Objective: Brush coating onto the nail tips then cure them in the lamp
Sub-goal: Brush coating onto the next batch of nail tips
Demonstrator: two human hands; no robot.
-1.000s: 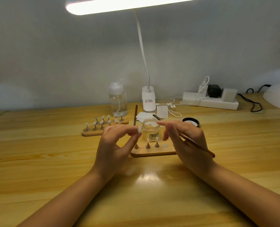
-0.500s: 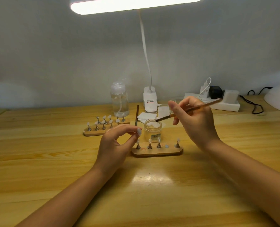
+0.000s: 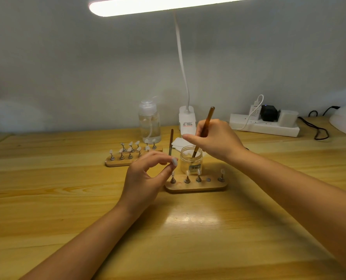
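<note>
Wooden desk (image 3: 46, 199), pine grain, lit by a white desk lamp (image 3: 186, 122) clipped at the back edge. Right hand (image 3: 218, 140) grips a brown-handled brush (image 3: 205, 123), fingers curled round the shaft, bristle end lowered into an open glass jar (image 3: 191, 161). Left hand (image 3: 146, 178) pinches one pale nail tip (image 3: 174, 162) between thumb and forefinger, held just left of the jar. Near wooden stand (image 3: 196, 185) sits directly in front of the jar and carries four tips on metal pegs (one peg position bare). Far stand (image 3: 131, 156) holds ten more tips. Clear pump bottle (image 3: 149, 124) stands behind it. White power strip (image 3: 264, 126) lies at right rear.
</note>
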